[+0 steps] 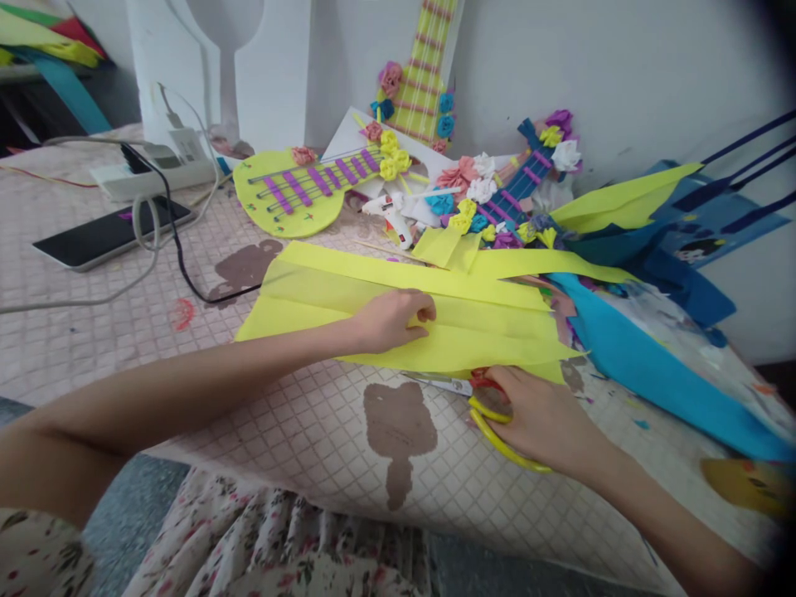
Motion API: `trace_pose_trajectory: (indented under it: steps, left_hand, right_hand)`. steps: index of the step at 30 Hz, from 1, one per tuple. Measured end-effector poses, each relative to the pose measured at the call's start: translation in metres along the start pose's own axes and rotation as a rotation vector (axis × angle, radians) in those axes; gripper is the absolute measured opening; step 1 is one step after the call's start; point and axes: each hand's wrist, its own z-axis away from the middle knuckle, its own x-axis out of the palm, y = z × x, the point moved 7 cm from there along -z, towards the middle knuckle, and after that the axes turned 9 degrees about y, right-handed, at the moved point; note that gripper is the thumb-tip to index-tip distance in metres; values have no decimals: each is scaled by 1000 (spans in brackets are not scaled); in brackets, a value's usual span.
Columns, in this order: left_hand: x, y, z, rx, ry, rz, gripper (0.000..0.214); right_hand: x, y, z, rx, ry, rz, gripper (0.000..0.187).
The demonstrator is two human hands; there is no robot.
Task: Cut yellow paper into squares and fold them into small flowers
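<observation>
Left hand curled, fingertips pressing the yellow sheet, right hand gripping yellow-handled scissors at its edge

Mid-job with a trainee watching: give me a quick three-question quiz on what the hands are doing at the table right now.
1. True or false: the right hand grips the scissors by their yellow handles.
2. The sheet under the left hand is: A) blue B) yellow C) red.
3. Fill in: the phone lies to the ___ of that sheet.
Key: 1 true; 2 B; 3 left.
</observation>
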Motion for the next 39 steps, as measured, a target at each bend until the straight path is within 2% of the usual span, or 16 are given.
trace_pose_trajectory:
  steps: [2, 5, 8, 12, 15, 25, 31, 39]
  left_hand:
    - [-5, 10, 4, 150, -5, 33, 16]
    - [-6, 22, 15, 348, -116, 52, 17]
    - [-3, 25, 26, 441, -226, 95, 26]
    - [-1, 20, 35, 511, -254, 129, 40]
    - [4, 13, 39, 514, -295, 108, 43]
    - [12, 4, 41, 344, -471, 114, 47]
    - [4, 4, 42, 502, -401, 119, 51]
    - [15, -2, 47, 530, -511, 1, 50]
  right_hand:
    - [0, -1, 0, -6, 2, -17, 31]
    - [-1, -2, -1, -20, 19, -22, 32]
    - [0, -2, -1, -23, 16, -9, 33]
    - [2, -2, 0, -38, 15, 10, 31]
    - [3, -2, 0, -44, -1, 52, 32]
    - [2, -5, -1, -120, -59, 77, 29]
    - [0, -4, -1, -157, -34, 113, 34]
    - [2, -4, -1, -230, 10, 102, 35]
